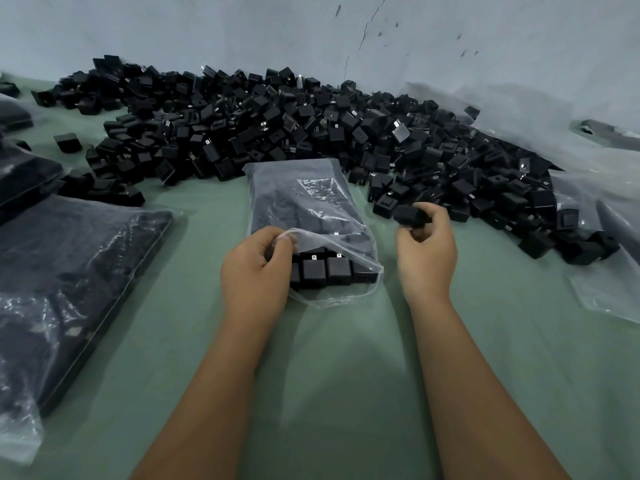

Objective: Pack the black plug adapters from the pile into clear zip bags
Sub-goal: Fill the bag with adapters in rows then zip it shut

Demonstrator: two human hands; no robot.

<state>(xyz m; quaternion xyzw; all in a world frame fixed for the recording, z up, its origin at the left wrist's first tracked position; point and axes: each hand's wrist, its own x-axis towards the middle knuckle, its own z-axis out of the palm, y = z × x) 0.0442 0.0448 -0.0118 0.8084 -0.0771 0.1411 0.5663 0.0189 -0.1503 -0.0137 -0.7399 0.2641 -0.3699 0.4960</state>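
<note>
A clear zip bag (304, 202) lies on the green cloth in front of me, mostly filled with black plug adapters in rows. My left hand (256, 268) pinches the upper lip of the bag's mouth and lifts it, showing a row of adapters (330, 270) at the opening. My right hand (427, 247) is just right of the bag and grips one black adapter (410, 215) in its fingertips. The big pile of loose black adapters (277, 126) spreads across the cloth behind the bag, from the left to the far right.
Filled bags (62, 282) lie stacked at the left. Empty clear bags (602, 188) lie at the right, partly over the pile. A grey wall (311, 32) rises right behind the pile. Green cloth (346, 358) shows between my forearms.
</note>
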